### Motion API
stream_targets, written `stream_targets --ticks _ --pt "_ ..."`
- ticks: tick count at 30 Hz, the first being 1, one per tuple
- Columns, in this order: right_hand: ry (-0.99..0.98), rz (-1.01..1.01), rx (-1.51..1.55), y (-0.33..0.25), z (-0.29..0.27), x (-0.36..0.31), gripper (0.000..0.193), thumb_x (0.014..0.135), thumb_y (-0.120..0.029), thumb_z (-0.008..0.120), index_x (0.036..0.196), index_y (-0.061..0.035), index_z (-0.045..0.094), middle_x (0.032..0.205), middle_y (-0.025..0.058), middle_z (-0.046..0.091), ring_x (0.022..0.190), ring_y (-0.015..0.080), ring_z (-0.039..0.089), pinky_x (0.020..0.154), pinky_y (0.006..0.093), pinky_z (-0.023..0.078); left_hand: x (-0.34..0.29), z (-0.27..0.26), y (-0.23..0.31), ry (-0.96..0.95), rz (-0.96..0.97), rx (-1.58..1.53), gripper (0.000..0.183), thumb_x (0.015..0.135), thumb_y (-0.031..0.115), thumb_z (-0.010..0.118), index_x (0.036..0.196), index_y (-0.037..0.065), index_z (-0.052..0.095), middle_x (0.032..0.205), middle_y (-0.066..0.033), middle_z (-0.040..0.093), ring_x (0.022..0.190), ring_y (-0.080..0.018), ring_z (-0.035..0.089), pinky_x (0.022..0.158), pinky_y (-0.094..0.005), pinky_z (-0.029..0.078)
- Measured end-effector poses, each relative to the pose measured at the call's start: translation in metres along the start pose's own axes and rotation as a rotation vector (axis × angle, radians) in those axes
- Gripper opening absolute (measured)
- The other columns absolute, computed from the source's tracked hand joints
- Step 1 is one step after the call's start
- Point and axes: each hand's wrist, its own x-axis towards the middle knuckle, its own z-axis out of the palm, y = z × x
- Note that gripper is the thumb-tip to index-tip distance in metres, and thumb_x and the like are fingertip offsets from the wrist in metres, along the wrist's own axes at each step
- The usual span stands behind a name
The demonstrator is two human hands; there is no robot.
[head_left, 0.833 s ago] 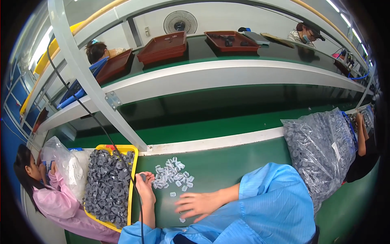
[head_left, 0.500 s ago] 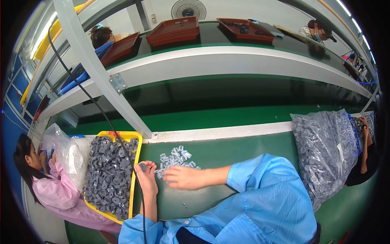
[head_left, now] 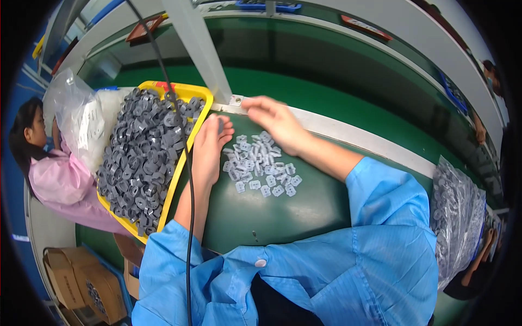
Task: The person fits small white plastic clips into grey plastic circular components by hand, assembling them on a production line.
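My left hand is closed beside the right rim of a yellow tray, holding a dark grey plastic part that shows at its fingers. Small grey plastic parts are heaped in that tray. To the right of my left hand, a loose pile of small translucent plastic pieces lies on the green table. Beyond the pile, my right hand is slightly blurred, its fingers stretched left toward the pale ledge. I see nothing in it.
A black cable hangs across the tray and past my left forearm. A grey post meets the pale ledge. At right stands a clear bag of grey parts. A person in pink sits left, above cardboard boxes.
The view has tilted down and shifted. My right hand has left the translucent pieces and moved beyond them toward the ledge. My left hand still holds the grey part beside the tray.
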Motion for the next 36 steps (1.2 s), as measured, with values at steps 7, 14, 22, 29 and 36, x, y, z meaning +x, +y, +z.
stream_targets --ticks 7,14,22,29,36 --pt "-0.114 0.082 -0.476 0.0 -0.042 0.032 0.016 0.089 -0.013 0.06 0.099 -0.0012 0.066 0.089 0.0021 0.066 0.08 0.007 0.058 0.074 0.0231 0.047 0.027 0.008 -0.011 -0.064 0.063 0.015 0.035 0.099 0.033 0.047 0.109 0.001 0.057 0.089 -0.0042 0.059 0.082 -0.0113 0.056 0.076 -0.0245 0.046" --pt "-0.408 0.169 -0.605 -0.031 -0.037 0.028 0.016 0.081 -0.013 0.067 0.093 -0.0024 0.069 0.08 0.0058 0.067 0.074 0.0108 0.061 0.07 0.0254 0.049 0.018 -0.003 0.003 -0.189 -0.027 -0.026 0.026 0.092 0.018 0.06 0.113 0.003 0.058 0.088 -0.0003 0.058 0.074 -0.0071 0.052 0.067 -0.0194 0.044" --pt "-0.327 0.022 -0.809 -0.025 -0.005 0.022 0.018 0.075 -0.016 0.072 0.079 0.0001 0.066 0.074 0.0102 0.063 0.074 0.0221 0.061 0.068 0.0344 0.05 0.02 -0.007 0.001 -0.126 0.109 0.192 0.041 0.08 -0.005 0.066 0.12 -0.001 0.057 0.094 -0.0011 0.056 0.078 -0.0045 0.056 0.069 -0.0176 0.048" --pt "-0.358 -0.071 -0.86 -0.03 0.022 0.004 0.014 0.074 -0.01 0.071 0.072 -0.0011 0.061 0.077 0.0088 0.064 0.073 0.0212 0.062 0.067 0.0317 0.05 0.019 -0.006 0.001 -0.033 0.353 0.476 0.042 0.077 -0.007 0.067 0.118 0.0 0.06 0.093 -0.0033 0.054 0.07 -0.0044 0.053 0.065 -0.019 0.05" --pt "-0.163 0.126 -0.165 -0.038 -0.009 0.017 0.007 0.087 -0.008 0.062 0.089 -0.0009 0.063 0.079 0.002 0.062 0.07 0.0041 0.057 0.062 0.0188 0.046 0.014 0.011 -0.005 -0.017 0.318 0.23 0.033 0.078 -0.004 0.069 0.108 -0.003 0.055 0.096 -0.0096 0.063 0.082 -0.0088 0.063 0.07 -0.0213 0.053"
